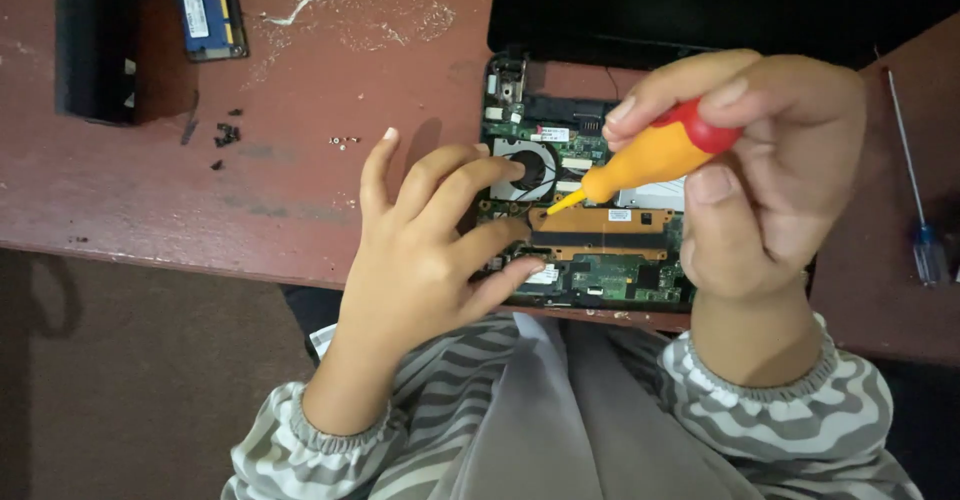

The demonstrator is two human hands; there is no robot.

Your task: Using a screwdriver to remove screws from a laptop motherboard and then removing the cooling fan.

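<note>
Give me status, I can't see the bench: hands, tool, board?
Right hand grips orange screwdriver, tip at fan. Left hand fingers rest on open laptop board. Nothing blocking.

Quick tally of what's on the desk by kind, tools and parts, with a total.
Screwdrivers: 2, an orange-and-red one in the right hand, a blue-handled one lying at the right.
Opened laptops: 1, the left hand resting on its board.
Memory modules: 1, blue.
Black oblong parts: 1.
Total: 5, loose screws not counted.

Dim, warm light from above; soft shadows fall left of the opened laptop (585, 220); edges darken, hands slightly blurred.
</note>
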